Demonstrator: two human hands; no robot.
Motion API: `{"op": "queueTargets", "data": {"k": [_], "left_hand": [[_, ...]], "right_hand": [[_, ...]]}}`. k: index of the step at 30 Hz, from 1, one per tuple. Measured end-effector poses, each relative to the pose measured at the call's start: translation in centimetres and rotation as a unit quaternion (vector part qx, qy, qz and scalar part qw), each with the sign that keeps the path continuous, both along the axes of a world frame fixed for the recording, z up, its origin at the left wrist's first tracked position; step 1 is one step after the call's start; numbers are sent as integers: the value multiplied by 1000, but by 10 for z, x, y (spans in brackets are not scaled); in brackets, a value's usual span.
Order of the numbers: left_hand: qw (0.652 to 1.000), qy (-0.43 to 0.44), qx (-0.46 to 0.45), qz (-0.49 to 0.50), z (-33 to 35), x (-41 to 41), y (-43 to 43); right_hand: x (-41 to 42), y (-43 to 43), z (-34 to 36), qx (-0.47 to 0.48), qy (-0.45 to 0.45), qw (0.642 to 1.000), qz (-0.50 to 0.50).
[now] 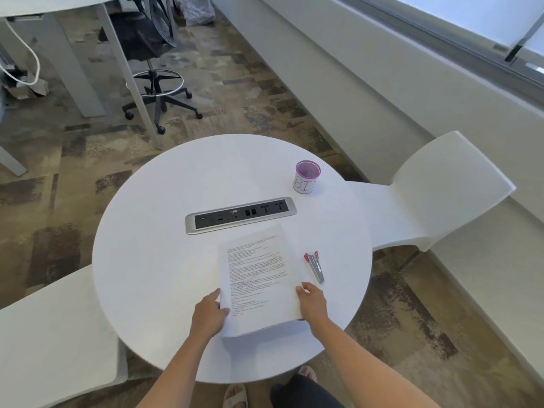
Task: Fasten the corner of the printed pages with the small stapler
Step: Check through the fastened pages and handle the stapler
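In the head view, the likeliest fault from here is judged to be misalignment: the printed pages [259, 278] are held only along their two long sides near the near end, so if one hand is taken away to fetch the small stapler [315, 266], the sheets could fan or slide on the smooth round table [153, 231] and the corner would be caught unevenly, or a lower sheet missed altogether. A second risk is seen in the stapler itself, which lies on its side just beside the right edge of the pages, towards the table's right edge; a hurried grab could roll or push it away, or it could be picked up the wrong way round. The stack lies near the table's near edge, its far end close to the power strip [240, 214] set in the middle. The left hand [209, 315] is set against the left side of the stack, fingers pressed together and curled under or along the edge, thumb on top. The right hand [312, 301] grips the right side likewise, thumb laid on the top sheet, the other fingers hidden below. Both forearms reach forward from the near edge. A labelled purple cup [307, 177] stands well apart towards the far right edge.
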State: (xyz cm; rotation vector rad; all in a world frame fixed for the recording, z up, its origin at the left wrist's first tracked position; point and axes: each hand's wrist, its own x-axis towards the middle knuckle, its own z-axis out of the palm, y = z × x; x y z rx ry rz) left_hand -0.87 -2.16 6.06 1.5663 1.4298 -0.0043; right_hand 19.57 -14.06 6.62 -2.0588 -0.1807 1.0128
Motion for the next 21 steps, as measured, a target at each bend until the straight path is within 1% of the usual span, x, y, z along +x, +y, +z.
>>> {"op": "queueTargets", "data": {"k": [5,9,13,16,19,21], "left_hand": [[1000,9,5,7,-10,2,3],[999,28,-3,22,-24,2,4],[999,37,-6,4,-29,2,4],[999,36,1,0,-26,2,3],[1000,24,12,-2,-28,1,-3],[998,49,36,-33,-29,0,-9]], "right_hand": [[-5,2,-11,-39,-64,995,69],[-8,3,-15,-42,-64,993,94],[-14,-3,-19,-47,-101,983,144],[-17,-9,-22,-50,-105,981,159],[-18,-17,-26,-63,-116,971,197],[-19,-21,-28,-69,-133,962,227]]}}
